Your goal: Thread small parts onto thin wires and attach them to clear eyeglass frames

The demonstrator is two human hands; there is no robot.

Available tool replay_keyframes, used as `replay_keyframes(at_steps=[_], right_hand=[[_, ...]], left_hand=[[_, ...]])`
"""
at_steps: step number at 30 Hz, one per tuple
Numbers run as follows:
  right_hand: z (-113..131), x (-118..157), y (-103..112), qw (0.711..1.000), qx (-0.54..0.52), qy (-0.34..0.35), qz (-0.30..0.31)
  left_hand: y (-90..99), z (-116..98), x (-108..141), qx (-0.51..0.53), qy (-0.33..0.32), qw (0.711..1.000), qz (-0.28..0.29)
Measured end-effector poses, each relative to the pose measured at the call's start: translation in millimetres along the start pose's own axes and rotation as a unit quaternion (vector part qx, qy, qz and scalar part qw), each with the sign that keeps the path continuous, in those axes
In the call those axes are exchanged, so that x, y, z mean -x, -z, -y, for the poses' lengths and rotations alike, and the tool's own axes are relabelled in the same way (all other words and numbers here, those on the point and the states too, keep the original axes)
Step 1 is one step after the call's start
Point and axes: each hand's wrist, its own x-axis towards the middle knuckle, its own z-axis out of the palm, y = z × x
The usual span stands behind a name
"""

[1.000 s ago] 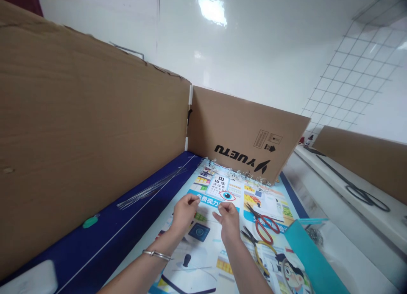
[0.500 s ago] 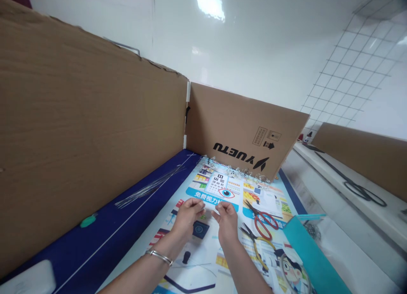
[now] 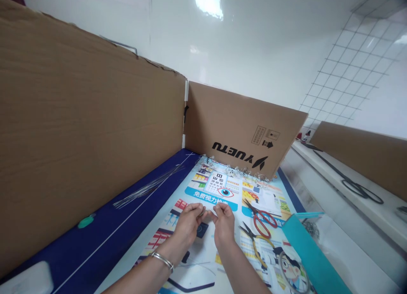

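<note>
Left hand (image 3: 190, 222) and right hand (image 3: 224, 226) nearly meet, curled narrow, seemingly for close control — whether they pinch anything, I cannot tell — while scissors (image 3: 256, 214) and pliers (image 3: 252, 236) lie just right of the grip, probably for easy reach.

Plain brown cardboard panel (image 3: 82, 128) stood upright before a glossy white wall (image 3: 251, 43).
The panel is seen at 9 o'clock, a dark wire grid (image 3: 344, 64) at 2; a black looped cord (image 3: 329, 167) is laid past 3, and a white rounded block (image 3: 30, 279) is cropped at 8.
</note>
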Motion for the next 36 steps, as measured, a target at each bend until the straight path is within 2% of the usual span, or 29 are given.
replay_keyframes(at_steps=[12, 24, 36], right_hand=[[-1, 1, 0, 1.000, 0.015, 0.006, 0.007], [12, -4, 3, 0.998, -0.039, -0.048, 0.031], [7, 5, -4, 0.992, -0.074, -0.100, 0.023]], left_hand=[[1.0, 3, -2, 0.017, -0.012, 1.000, -0.005], [-0.6, 1, 6, -0.066, -0.010, 0.996, 0.054], [-3.6, 5, 11, -0.073, -0.037, 0.995, 0.053]])
